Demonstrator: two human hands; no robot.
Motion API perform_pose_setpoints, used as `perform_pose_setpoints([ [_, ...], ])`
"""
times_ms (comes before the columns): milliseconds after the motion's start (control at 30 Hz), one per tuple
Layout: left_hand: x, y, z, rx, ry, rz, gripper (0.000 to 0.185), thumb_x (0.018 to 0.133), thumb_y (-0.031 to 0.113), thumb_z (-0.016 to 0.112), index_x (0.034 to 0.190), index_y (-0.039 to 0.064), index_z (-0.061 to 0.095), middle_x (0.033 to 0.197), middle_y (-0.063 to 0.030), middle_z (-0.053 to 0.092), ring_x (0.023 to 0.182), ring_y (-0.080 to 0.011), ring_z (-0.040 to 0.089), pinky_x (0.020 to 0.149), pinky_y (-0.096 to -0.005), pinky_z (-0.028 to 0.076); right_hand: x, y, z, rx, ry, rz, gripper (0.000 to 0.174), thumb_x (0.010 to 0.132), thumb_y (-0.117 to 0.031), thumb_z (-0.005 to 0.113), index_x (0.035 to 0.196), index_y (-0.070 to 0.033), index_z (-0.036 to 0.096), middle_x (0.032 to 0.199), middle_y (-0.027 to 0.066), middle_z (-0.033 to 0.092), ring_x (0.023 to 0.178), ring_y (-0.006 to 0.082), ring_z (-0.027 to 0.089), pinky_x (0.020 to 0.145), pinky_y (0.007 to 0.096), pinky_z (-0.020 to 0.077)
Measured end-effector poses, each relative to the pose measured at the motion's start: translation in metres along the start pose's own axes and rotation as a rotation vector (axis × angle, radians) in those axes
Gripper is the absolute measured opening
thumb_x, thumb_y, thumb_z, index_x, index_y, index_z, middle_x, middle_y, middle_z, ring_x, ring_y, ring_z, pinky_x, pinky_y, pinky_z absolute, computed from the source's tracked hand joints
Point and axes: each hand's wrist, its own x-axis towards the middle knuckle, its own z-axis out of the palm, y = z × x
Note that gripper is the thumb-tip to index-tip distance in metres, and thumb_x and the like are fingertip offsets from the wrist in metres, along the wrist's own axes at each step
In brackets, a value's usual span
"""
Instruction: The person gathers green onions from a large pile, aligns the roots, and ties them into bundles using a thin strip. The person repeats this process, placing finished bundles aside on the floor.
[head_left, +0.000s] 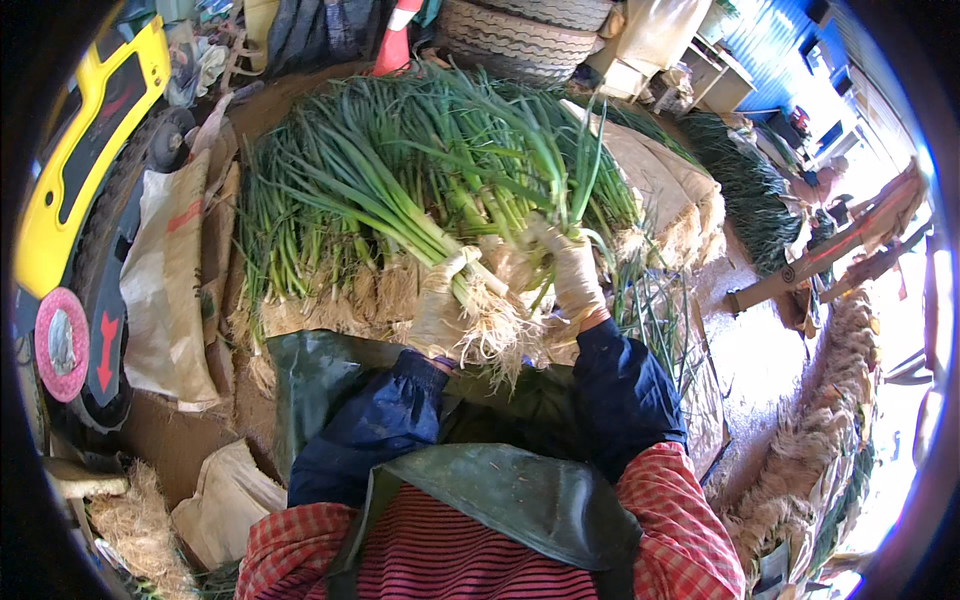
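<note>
My left hand (437, 304), in a pale work glove, is closed around the white lower stems of a bunch of green onions (409, 217). Their pale, stringy roots (495, 330) hang over my lap, and the long leaves point up and to the left. Just to the right, my right hand (576, 277), gloved too, is at some green leaves and stalks; blur hides whether its fingers grip them. Behind both hands lies a large heap of green onions (442, 135), roots towards me. A dark green waterproof apron (510, 495) covers my front.
Brown paper sacks (169, 285) and a yellow-framed tracked machine (37, 232) are at the left. Tyres (517, 37) and a red-and-white cone (393, 52) stand behind the heap. More bundled onions (739, 187), a wooden beam (825, 251) and a row of root ends (810, 427) lie at the right.
</note>
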Motion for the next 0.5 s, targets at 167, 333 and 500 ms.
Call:
perform_pose_setpoints([
  [167, 0.011, -0.020, -0.003, 0.054, -0.097, -0.020, 0.031, 0.095, 0.023, 0.058, 0.117, 0.001, 0.058, 0.103, -0.0114, 0.062, 0.087, -0.0180, 0.061, 0.076, -0.0294, 0.053, -0.033, -0.002, 0.014, -0.642, -0.161, -0.286, 0.029, 0.091, -0.031, 0.066, 0.111, -0.010, 0.068, 0.081, 0.0053, 0.069, 0.066, 0.0203, 0.061, 0.065, 0.0359, 0.0522],
  [333, 0.024, -0.028, -0.006, 0.021, -0.095, -0.046, 0.038, 0.097, 0.027, 0.055, 0.126, 0.002, 0.053, 0.114, -0.0148, 0.059, 0.094, -0.0208, 0.061, 0.081, -0.0325, 0.054, -0.002, 0.050, 0.007, -0.312, -0.018, -0.378, 0.035, 0.081, -0.028, 0.079, 0.100, 0.000, 0.071, 0.083, 0.0087, 0.071, 0.069, 0.0134, 0.061, 0.063, 0.0323, 0.0508],
  [500, 0.035, -0.043, -0.013, 0.033, -0.118, -0.026, 0.046, 0.099, 0.030, 0.052, 0.136, 0.003, 0.047, 0.124, -0.0182, 0.056, 0.102, -0.0235, 0.060, 0.087, -0.0356, 0.054, -0.025, 0.028, -0.002, 0.122, -0.019, -0.094, 0.031, 0.087, -0.012, 0.072, 0.114, 0.001, 0.065, 0.094, 0.0046, 0.070, 0.082, 0.0121, 0.063, 0.074, 0.0286, 0.0519],
])
